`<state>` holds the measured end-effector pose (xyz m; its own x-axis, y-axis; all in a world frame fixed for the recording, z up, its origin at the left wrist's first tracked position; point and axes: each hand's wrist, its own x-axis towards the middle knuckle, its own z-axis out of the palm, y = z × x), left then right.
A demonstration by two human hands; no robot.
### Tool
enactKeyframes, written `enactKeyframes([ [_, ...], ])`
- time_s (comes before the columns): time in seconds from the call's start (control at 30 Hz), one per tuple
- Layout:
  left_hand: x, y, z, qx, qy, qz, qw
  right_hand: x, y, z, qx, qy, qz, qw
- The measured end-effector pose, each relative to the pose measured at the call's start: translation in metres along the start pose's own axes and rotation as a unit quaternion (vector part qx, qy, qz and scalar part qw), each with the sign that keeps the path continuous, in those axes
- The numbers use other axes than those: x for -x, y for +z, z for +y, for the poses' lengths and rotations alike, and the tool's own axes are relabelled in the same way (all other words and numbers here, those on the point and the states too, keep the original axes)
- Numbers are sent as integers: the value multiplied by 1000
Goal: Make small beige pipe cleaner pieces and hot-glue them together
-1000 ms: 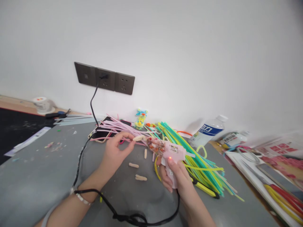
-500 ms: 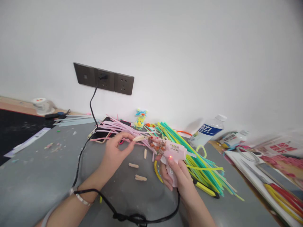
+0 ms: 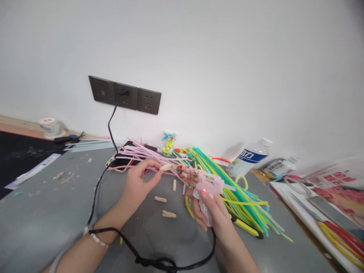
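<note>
Between thumb and fingertips my left hand (image 3: 143,176) pinches a short cream piece of pipe cleaner (image 3: 167,167). My right hand (image 3: 212,208) is wrapped round the handle of a pale pink glue gun (image 3: 209,181), its red light lit near my thumb. Coloured crusted residue covers the gun's front, and its nozzle points left, at or very close to the cream piece; I cannot tell if they touch. Below lie a single short cream piece (image 3: 174,185), another one (image 3: 160,199) and a folded-looking one (image 3: 169,214) on the grey table (image 3: 136,231).
Pink pipe cleaners (image 3: 142,152) lie behind my left hand, green and yellow ones (image 3: 241,201) at right. A black cord (image 3: 98,185) runs from the wall socket (image 3: 125,94) across my left forearm. A bottle (image 3: 248,157), a small figure (image 3: 168,144) and scissors (image 3: 330,227) stand or lie around.
My right hand has shifted the glue gun slightly left, bringing its nozzle closer to the cream piece. My left hand stays almost still.
</note>
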<state>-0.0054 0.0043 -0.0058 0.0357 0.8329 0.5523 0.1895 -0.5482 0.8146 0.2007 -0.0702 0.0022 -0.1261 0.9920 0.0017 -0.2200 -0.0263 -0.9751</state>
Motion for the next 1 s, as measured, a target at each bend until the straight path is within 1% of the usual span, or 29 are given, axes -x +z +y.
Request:
enactKeyframes([
  [0.13,0,0,2,3,6,2,1000,-1,0,0,7,2,-4,1000],
  [0.37,0,0,0,2,11,7,1000,1,1,1,10,12,17,1000],
  [0.6,1,-1,-2,-4,8,7,1000,2,4,0,11,-6,35,999],
  [0.77,2,0,-4,-11,7,2,1000,6,9,4,-10,1,12,1000],
  [1.0,2,0,-3,-19,8,2,1000,6,10,7,-10,21,2,1000],
])
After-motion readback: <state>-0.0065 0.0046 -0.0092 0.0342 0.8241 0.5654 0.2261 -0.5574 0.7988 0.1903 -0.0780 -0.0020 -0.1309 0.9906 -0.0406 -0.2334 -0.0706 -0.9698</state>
